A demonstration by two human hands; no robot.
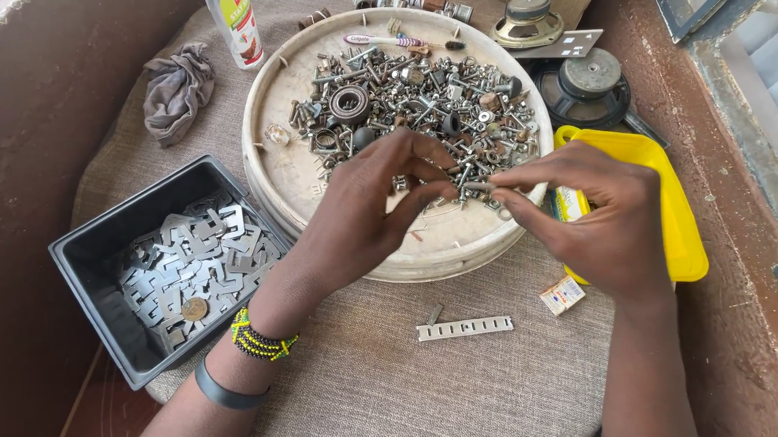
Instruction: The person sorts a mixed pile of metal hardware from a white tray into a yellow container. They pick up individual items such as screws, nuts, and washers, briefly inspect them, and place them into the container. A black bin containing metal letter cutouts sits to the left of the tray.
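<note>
Pinching one small bolt (477, 187) between both my left hand (367, 206) and right hand (600, 215) fingertips over the round tray (275, 175), I risk dropping it into the pile if either grip slackens

Both forearms are bare, with no sleeve showing anywhere along them. The left hand (367, 206) has nothing on its fingers, and the nails are short and plain. Two bands sit on the left wrist. The nearer to the hand is a beaded bracelet (257, 338), several strands thick, made of small black, yellow and green beads. Further up the arm lies a plain wristband (225, 392), dark grey, smooth and narrow, much like rubber. The right hand (609, 224) is bare too: no ring, watch or band shows on it or its wrist.
</note>
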